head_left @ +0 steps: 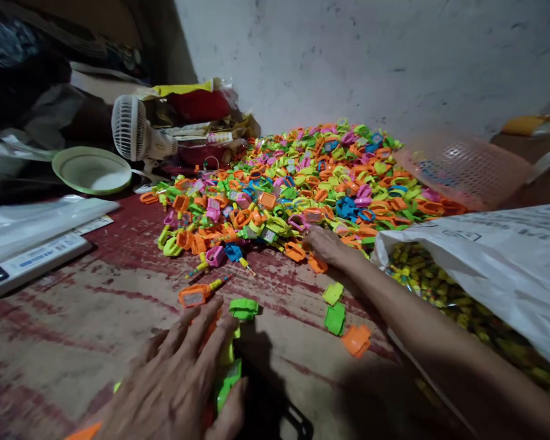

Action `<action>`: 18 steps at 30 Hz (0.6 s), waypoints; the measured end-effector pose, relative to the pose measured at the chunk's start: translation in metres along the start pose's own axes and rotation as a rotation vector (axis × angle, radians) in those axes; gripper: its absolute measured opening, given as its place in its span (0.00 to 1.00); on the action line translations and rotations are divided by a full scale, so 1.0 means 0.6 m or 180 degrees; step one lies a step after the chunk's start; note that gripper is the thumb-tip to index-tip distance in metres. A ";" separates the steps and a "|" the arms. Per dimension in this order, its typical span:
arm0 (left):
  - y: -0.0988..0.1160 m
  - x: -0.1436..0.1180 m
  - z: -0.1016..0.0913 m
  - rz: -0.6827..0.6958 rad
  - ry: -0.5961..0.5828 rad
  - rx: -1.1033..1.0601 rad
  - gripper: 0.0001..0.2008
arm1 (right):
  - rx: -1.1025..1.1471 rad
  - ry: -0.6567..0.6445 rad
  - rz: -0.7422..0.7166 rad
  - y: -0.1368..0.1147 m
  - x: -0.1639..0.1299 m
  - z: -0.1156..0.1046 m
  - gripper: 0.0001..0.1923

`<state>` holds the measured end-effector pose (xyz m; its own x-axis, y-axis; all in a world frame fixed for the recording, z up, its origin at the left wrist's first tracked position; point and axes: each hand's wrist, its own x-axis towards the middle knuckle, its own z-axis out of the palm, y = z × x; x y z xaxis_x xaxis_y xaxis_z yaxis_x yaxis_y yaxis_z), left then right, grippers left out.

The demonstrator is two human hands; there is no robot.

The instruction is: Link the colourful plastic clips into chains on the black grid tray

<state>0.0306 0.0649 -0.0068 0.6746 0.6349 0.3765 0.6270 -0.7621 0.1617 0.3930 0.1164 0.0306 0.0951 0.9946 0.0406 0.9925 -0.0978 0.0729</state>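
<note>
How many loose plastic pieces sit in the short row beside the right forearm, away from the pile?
3: yellow piece nearest the pile, green piece in the middle, orange piece farthest from it. Any beneath them would be hidden.

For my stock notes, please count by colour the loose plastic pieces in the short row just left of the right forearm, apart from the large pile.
Yellow piece: 1
Green piece: 1
Orange piece: 1
Total: 3
</note>
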 end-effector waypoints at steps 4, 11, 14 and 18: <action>0.012 0.003 -0.003 -0.0054 0.0025 -0.0128 0.32 | -0.0304 -0.0218 -0.0237 0.026 -0.022 -0.001 0.16; 0.043 0.019 -0.045 -0.0231 -0.0246 -0.0118 0.23 | 0.0075 0.0454 -0.0432 0.005 -0.127 -0.023 0.12; 0.050 0.036 -0.070 -0.0297 -0.0677 -0.0027 0.24 | 0.1410 0.0789 -0.0251 -0.078 -0.194 -0.006 0.08; 0.054 0.049 -0.086 -0.0319 -0.1170 0.0005 0.27 | 0.2960 0.0207 0.0399 -0.192 -0.258 0.054 0.10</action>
<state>0.0505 0.0524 0.0565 0.7046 0.7096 0.0064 0.6972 -0.6940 0.1797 0.2663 -0.0255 -0.0165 0.2288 0.9721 0.0520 0.6406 -0.1101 -0.7599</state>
